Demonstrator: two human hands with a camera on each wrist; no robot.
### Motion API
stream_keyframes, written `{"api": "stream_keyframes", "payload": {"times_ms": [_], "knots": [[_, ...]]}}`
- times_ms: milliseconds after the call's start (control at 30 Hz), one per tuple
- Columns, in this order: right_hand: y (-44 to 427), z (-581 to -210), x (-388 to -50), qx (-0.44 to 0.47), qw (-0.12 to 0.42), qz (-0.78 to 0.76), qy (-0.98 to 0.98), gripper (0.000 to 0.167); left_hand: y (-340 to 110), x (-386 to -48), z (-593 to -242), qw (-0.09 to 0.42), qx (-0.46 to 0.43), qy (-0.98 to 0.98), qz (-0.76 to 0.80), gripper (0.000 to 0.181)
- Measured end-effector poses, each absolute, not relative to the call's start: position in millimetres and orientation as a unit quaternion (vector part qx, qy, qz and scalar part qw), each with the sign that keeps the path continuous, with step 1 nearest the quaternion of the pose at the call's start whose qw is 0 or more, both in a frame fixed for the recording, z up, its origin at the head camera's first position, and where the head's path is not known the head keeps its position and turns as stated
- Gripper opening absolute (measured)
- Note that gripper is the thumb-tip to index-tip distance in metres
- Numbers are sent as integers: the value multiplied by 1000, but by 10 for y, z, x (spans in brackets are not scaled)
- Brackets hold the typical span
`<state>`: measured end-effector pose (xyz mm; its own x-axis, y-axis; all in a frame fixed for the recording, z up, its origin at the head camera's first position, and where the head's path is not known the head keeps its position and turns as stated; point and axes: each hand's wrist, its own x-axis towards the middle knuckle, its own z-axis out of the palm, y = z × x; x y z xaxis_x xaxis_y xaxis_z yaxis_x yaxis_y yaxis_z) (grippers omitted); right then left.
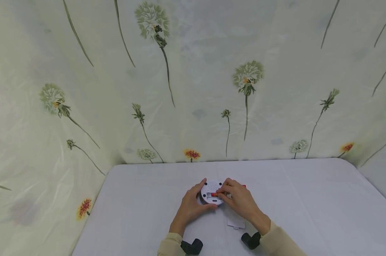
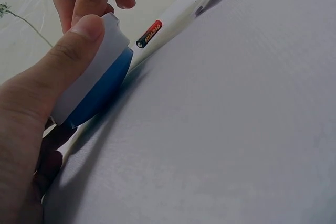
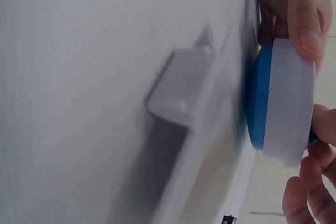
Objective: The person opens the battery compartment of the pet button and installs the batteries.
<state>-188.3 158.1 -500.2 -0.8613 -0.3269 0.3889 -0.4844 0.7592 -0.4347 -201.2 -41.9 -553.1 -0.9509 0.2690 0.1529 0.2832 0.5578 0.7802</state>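
Observation:
A round device, white with a blue side (image 2: 107, 85), lies back-up on the table. Its white back (image 1: 213, 185) shows speaker holes, dark feet and an open battery compartment. My left hand (image 1: 191, 204) grips the device by its rim, thumb on the near side. At the compartment, my right hand (image 1: 240, 199) pinches a red-and-dark battery (image 1: 214, 195); in the right wrist view only the dark end of this battery (image 3: 313, 137) shows between the fingers. Another red-and-black battery (image 2: 149, 34) lies on the table beyond my right hand, mostly hidden in the head view.
A white battery cover (image 1: 235, 223) lies on the table (image 1: 308, 202), near my right wrist. Black wrist-worn pieces (image 1: 191, 246) show at both sleeves. A flower-printed curtain (image 1: 199, 89) stands behind the table's far edge.

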Motion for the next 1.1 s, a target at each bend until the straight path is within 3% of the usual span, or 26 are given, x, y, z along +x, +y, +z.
{"api": "stream_keyframes", "payload": {"times_ms": [333,733,1100], "knots": [[1527,-5033,-1885,182,120,285,-934,11,-408,-1998,-5520,33,-176,-880,-440,97],[1495,-5045,-1894,190,141,299,-924,10,-426,-1991,-5493,32,-171,-879,-445,97],[1477,-5004,-1903,166,119,299,-932,11,-414,-2001,-5490,31,-168,-876,-451,97]]}}
